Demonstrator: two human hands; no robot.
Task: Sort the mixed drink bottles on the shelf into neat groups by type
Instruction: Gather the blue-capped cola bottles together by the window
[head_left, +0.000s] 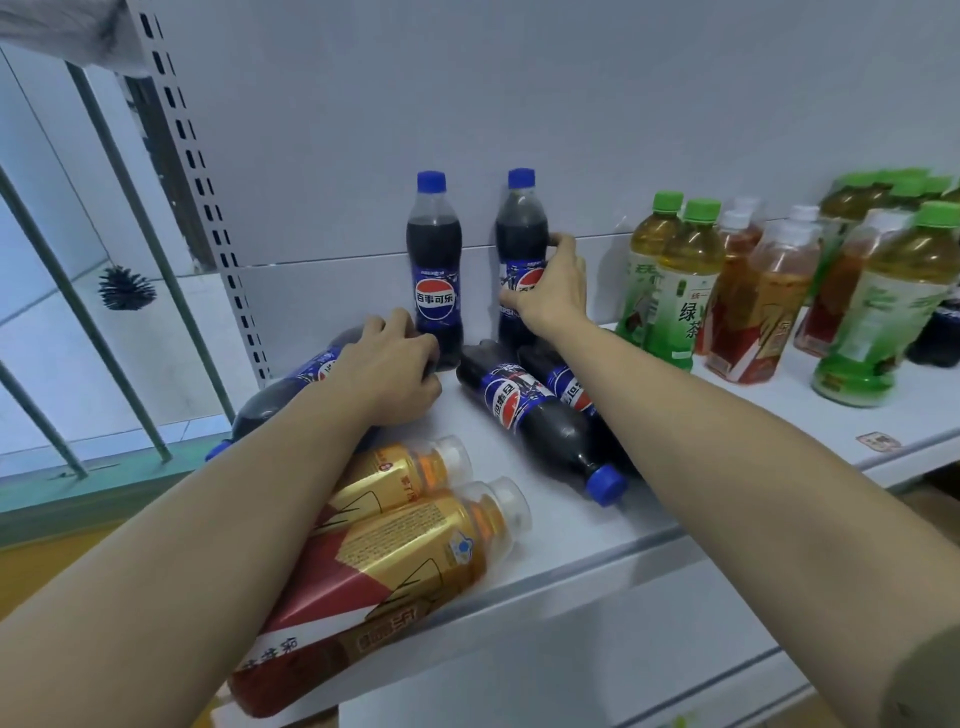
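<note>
on the white shelf (582, 525), the right hand (553, 293) grips an upright pepsi bottle (521, 228) at the back wall. the left hand (387, 371) curls around a toppled pepsi bottle (280, 389) near the shelf's left edge.

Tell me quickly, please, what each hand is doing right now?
Left hand: fingers curled over a lying cola bottle, gripping it.
Right hand: fingers wrapped round an upright cola bottle by the back wall.
</note>
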